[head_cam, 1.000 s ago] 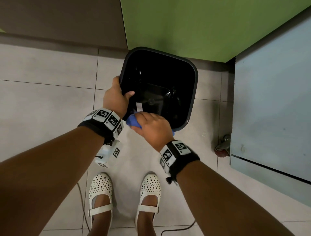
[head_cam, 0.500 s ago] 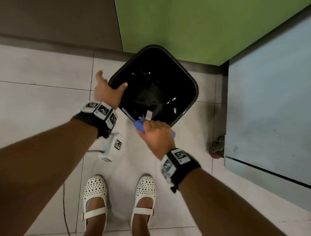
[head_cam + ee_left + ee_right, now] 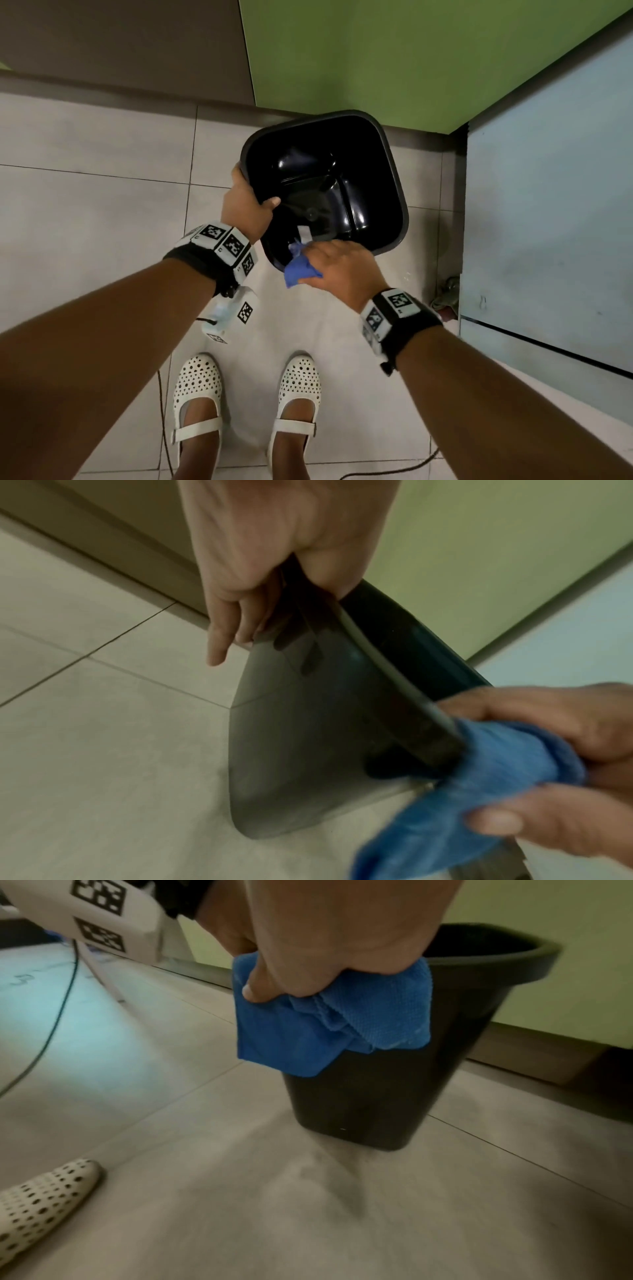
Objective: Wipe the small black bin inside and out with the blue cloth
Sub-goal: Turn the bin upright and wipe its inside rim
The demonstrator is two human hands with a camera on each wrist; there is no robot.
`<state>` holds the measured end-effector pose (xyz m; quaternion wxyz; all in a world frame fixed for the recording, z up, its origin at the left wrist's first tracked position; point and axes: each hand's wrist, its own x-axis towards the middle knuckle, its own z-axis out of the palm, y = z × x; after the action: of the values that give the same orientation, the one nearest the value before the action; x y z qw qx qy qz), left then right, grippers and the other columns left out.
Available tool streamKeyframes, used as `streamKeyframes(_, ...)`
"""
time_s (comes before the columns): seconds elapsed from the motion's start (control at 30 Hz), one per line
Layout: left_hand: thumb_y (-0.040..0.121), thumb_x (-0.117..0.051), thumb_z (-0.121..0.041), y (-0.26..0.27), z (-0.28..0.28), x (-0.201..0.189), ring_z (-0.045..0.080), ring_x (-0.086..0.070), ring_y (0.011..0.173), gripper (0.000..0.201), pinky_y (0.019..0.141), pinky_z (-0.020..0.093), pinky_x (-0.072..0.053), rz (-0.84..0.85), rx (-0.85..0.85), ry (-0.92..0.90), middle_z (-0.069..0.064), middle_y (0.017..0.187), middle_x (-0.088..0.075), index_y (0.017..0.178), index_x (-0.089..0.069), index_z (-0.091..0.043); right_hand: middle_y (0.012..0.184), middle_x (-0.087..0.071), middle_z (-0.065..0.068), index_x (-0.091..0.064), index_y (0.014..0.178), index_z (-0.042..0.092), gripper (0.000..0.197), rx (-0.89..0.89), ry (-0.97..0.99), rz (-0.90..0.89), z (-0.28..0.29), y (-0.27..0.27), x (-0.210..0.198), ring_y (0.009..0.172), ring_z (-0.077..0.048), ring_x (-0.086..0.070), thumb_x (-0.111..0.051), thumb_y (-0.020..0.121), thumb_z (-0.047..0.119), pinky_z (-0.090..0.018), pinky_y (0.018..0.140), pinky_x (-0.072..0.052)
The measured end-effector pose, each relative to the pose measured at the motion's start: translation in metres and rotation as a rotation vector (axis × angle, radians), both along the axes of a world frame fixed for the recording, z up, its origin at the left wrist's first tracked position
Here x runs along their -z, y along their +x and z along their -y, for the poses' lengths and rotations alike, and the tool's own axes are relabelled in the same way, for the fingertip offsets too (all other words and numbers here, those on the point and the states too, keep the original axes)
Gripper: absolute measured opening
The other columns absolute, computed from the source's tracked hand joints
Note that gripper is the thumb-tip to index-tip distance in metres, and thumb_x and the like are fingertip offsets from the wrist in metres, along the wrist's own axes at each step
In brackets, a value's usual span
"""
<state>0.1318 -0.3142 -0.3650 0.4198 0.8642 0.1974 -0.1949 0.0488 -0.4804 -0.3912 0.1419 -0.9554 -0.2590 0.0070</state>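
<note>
The small black bin stands on the tiled floor, its square mouth open upward. My left hand grips its left rim, thumb inside and fingers down the outer wall. My right hand holds the bunched blue cloth over the bin's near rim. In the left wrist view the cloth wraps over the rim edge of the bin. In the right wrist view the cloth hangs down the outside of the bin under my right hand. A white label sticks to the inner near wall.
A green panel and a brown wall stand right behind the bin. A pale blue cabinet fills the right side, with a small object on the floor by it. My white shoes and a black cable lie near.
The bin has turned back square from a diamond angle. My left hand went from open beside the rim to gripping it. The right hand stayed at the near rim with the cloth.
</note>
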Motion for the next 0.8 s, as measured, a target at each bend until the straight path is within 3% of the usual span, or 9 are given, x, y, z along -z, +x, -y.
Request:
streamKeyframes(0.17, 0.085, -0.064, -0.014, 0.013, 0.002, -0.003, 0.037, -0.049, 0.124, 0.072, 0.098, 0.036, -0.04, -0.014, 0.132, 0.007, 0.02, 0.133, -0.053, 0.143, -0.022, -0.006, 0.089, -0.074, -0.002, -0.072, 0.091, 0.011, 0.037, -0.032, -0.078, -0.029, 0.047, 0.001, -0.007, 0.072, -0.023, -0.071, -0.081, 0.063, 0.033, -0.03, 0.06, -0.059)
streamKeyframes(0.27, 0.084, -0.065, -0.023, 0.017, 0.004, -0.005, 0.038, -0.047, 0.127, 0.086, 0.103, 0.039, -0.038, -0.037, 0.145, 0.003, 0.02, 0.139, -0.049, 0.148, -0.01, -0.009, 0.081, -0.073, -0.001, -0.072, 0.085, 0.013, 0.034, 0.029, -0.09, 0.001, 0.033, -0.007, -0.001, 0.063, -0.021, -0.068, -0.06, 0.076, 0.044, -0.024, 0.051, -0.055)
streamKeyframes(0.33, 0.084, -0.065, -0.03, 0.01, 0.004, -0.008, 0.037, -0.047, 0.128, 0.091, 0.103, 0.039, -0.038, -0.029, 0.1, 0.009, 0.019, 0.141, -0.047, 0.149, -0.007, -0.007, 0.074, -0.072, 0.002, -0.073, 0.085, 0.016, 0.031, 0.082, -0.097, 0.023, 0.01, -0.011, 0.004, 0.057, -0.019, -0.066, -0.069, 0.07, 0.044, -0.02, 0.047, -0.048)
streamKeyframes(0.47, 0.089, -0.058, -0.022, -0.026, -0.003, -0.006, 0.04, -0.055, 0.116, 0.073, 0.091, 0.039, -0.044, 0.064, 0.067, 0.079, 0.02, 0.131, -0.057, 0.147, -0.016, -0.008, 0.072, -0.072, 0.005, -0.074, 0.098, 0.024, 0.041, 0.197, -0.143, 0.04, -0.03, -0.01, 0.005, 0.056, -0.017, -0.065, -0.073, 0.06, 0.039, -0.021, 0.047, -0.048)
streamKeyframes(0.6, 0.092, -0.05, -0.013, -0.031, -0.01, 0.002, 0.041, -0.059, 0.11, 0.061, 0.088, 0.04, -0.046, 0.124, -0.005, 0.102, 0.021, 0.122, -0.062, 0.146, -0.022, -0.012, 0.076, -0.072, 0.008, -0.073, 0.1, 0.027, 0.037, 0.192, -0.086, 0.044, -0.034, -0.009, 0.004, 0.06, -0.017, -0.065, -0.059, 0.068, 0.039, -0.022, 0.051, -0.05)
streamKeyframes(0.73, 0.094, -0.044, -0.008, -0.018, -0.016, 0.004, 0.043, -0.058, 0.109, 0.057, 0.086, 0.04, -0.045, 0.111, 0.069, 0.109, 0.024, 0.121, -0.062, 0.146, -0.023, -0.014, 0.086, -0.073, 0.005, -0.07, 0.103, 0.024, 0.033, 0.107, -0.048, 0.008, -0.012, -0.006, 0.004, 0.064, -0.018, -0.066, -0.058, 0.078, 0.041, -0.024, 0.052, -0.052)
streamKeyframes(0.8, 0.094, -0.042, -0.007, -0.013, -0.023, 0.003, 0.045, -0.057, 0.107, 0.057, 0.084, 0.04, -0.044, 0.101, 0.128, 0.111, 0.026, 0.119, -0.062, 0.146, -0.021, -0.013, 0.086, -0.073, 0.005, -0.071, 0.1, 0.022, 0.032, 0.051, -0.059, 0.039, 0.009, -0.005, 0.003, 0.067, -0.018, -0.068, -0.058, 0.08, 0.042, -0.027, 0.061, -0.054)
